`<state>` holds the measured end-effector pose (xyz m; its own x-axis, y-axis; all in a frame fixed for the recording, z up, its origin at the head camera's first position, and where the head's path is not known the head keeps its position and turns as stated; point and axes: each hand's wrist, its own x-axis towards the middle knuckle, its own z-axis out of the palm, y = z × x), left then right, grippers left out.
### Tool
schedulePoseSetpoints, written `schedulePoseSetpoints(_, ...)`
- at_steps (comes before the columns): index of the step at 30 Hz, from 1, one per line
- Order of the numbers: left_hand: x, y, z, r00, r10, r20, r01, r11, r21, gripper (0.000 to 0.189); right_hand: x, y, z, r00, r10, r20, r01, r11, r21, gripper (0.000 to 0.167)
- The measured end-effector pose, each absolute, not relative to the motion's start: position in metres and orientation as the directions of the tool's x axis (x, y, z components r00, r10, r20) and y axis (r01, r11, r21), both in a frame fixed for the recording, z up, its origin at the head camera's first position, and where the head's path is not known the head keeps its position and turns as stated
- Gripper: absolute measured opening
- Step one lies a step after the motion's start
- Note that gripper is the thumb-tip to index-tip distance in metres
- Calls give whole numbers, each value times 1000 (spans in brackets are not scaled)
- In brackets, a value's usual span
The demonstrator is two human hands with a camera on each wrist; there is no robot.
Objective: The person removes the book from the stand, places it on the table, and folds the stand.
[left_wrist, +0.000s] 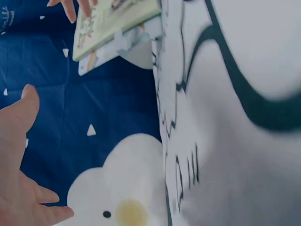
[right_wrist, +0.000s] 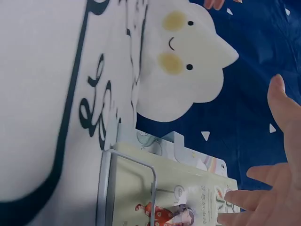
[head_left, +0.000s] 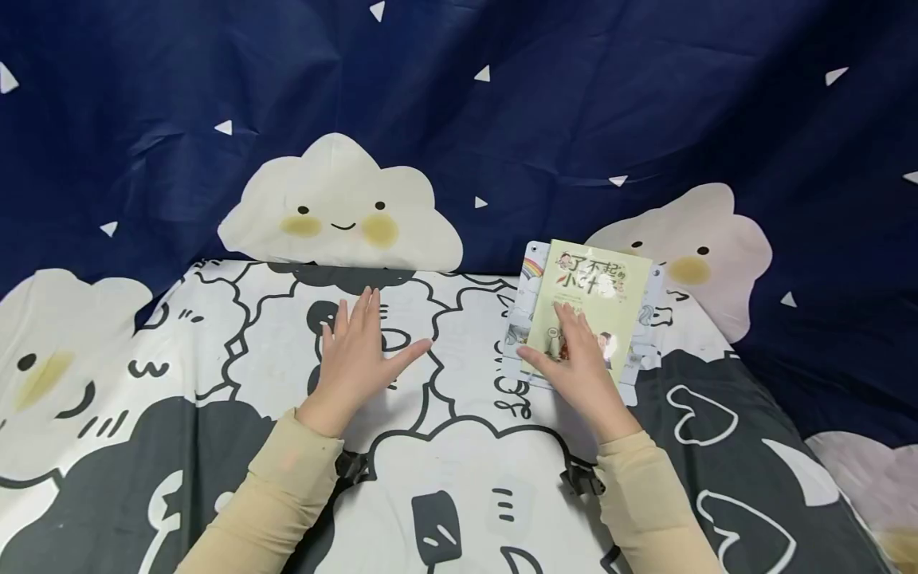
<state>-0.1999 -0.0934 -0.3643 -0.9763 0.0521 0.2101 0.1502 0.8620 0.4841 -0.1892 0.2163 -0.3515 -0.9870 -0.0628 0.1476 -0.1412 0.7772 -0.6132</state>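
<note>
The left hand is spread wide, thumb out to its right, holding nothing above the cloth. The right hand is also open, fingers apart and gripping nothing, in front of the book; whether its fingertips brush the cover is unclear. Just beyond that hand, the thin rectangular book leans back on a stand printed with a rainbow. Its smooth, pale green cover carries dark characters and small cartoon figures, one in red. Below both hands, the cloth shows black-outlined cartoons; beyond them hangs a creased navy curtain with white triangles and smiling clouds.
</note>
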Motion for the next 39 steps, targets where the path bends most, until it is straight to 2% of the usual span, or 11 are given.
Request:
schedulePoseSetpoints(6,-203,-77,-357,-972,65,225,192,775,602,102,-185,224,-338,-996,29,84,-44,663,-748,86)
schedulePoseSetpoints(13,-205,-57,-354,-974,97,204,214,686,696,92,-188,235,-340,-982,96,162,-94,498,-862,70)
schedulePoseSetpoints(17,-205,-44,-352,-977,110,185,212,645,735,89,-189,241,-339,-973,172,152,-66,427,-902,65)
schedulePoseSetpoints(30,-209,-1,-354,-980,168,104,171,456,873,78,-189,262,-333,-930,350,115,0,311,-951,61)
schedulePoseSetpoints(39,-211,26,-359,-973,223,63,138,336,932,70,-194,279,-337,-888,452,86,55,289,-956,65)
